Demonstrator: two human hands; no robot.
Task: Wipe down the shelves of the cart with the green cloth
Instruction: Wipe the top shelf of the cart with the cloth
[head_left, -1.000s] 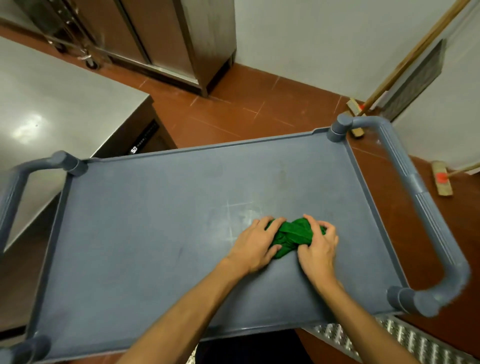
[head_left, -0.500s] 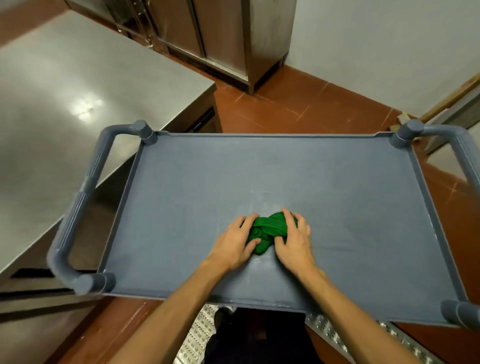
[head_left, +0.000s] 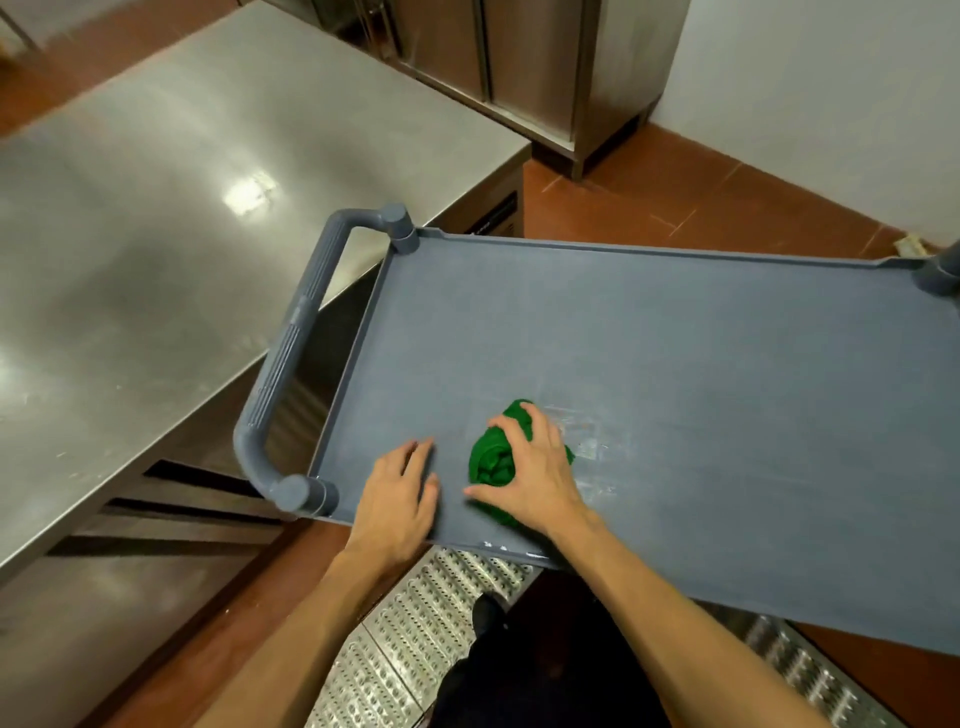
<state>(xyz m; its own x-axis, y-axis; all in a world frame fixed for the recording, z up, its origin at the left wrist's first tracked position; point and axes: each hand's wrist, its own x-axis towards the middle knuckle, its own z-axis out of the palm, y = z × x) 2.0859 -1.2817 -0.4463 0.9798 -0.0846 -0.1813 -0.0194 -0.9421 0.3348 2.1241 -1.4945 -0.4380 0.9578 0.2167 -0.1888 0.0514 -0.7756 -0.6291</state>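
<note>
1. A grey cart shelf (head_left: 675, 364) stands beside a steel table (head_left: 156, 208).
2. The bunched green cloth (head_left: 488, 460) lies near the shelf's front edge under the right hand (head_left: 537, 480), whose spread fingers curl over it.
3. The left hand (head_left: 397, 501) rests flat beside it, fingers straight, not touching.

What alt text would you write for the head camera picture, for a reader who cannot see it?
A person's right hand grips a bunched green cloth against the grey top shelf of a cart, while the left hand rests flat on the shelf beside it. A steel table stands left of the cart's handle.
</note>
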